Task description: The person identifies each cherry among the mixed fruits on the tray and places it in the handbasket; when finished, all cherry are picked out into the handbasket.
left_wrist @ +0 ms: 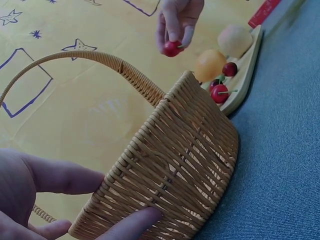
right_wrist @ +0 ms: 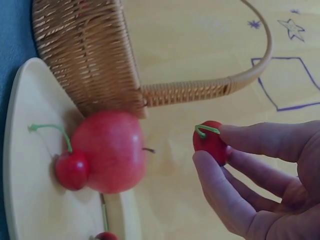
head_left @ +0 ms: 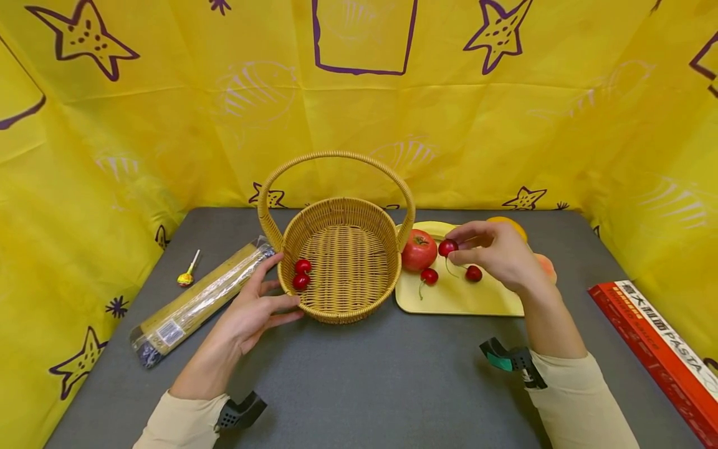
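Note:
My left hand [head_left: 255, 312] holds the left side of a round wicker basket [head_left: 342, 308], its fingers spread at the rim and outer wall. Two red cherries [head_left: 301, 274] lie together inside, against the basket's left wall. Above a pale yellow tray [head_left: 449, 304], my right hand [head_left: 499, 255] pinches another cherry [right_wrist: 210, 145] between thumb and fingers; its green stem shows. On the tray sit a red apple [head_left: 419, 251], a cherry with a stem [head_left: 429, 276] and a darker cherry [head_left: 473, 273]. Partly behind the right hand are an orange fruit [head_left: 510, 226] and a peach [head_left: 546, 267].
Left of the basket lies a long clear-wrapped pack [head_left: 204, 296], with a lollipop [head_left: 187, 276] beyond it. A red pasta box [head_left: 662, 349] rests along the right table edge. The basket's tall handle [head_left: 336, 154] arches above it. Yellow cloth encloses the back and sides.

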The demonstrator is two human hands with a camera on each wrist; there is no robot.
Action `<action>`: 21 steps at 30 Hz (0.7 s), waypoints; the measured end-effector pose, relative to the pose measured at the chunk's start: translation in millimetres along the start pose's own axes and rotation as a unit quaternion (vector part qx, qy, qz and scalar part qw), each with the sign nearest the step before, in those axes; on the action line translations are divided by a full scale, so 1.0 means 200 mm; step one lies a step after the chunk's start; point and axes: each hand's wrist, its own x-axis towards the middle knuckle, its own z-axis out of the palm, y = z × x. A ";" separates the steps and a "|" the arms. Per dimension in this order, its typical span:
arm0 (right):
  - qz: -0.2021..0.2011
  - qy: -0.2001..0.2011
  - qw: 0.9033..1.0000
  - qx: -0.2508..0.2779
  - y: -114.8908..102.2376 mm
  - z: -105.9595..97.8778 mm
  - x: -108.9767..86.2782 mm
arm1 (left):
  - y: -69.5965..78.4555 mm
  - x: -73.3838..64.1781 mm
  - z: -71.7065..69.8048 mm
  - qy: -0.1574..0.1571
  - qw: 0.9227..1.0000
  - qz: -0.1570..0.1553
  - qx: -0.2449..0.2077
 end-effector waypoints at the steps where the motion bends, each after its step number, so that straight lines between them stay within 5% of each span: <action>1: -0.005 0.004 1.000 0.000 -0.01 0.00 -0.01 | 0.00 0.00 0.00 0.001 1.000 0.000 0.000; 14: -0.053 0.029 0.998 0.010 -0.10 0.04 -0.07 | -0.01 0.01 0.01 0.015 1.000 0.006 0.001; 21: -0.075 0.002 0.996 0.050 -0.16 0.12 -0.07 | -0.01 0.00 0.01 0.019 1.000 0.004 -0.003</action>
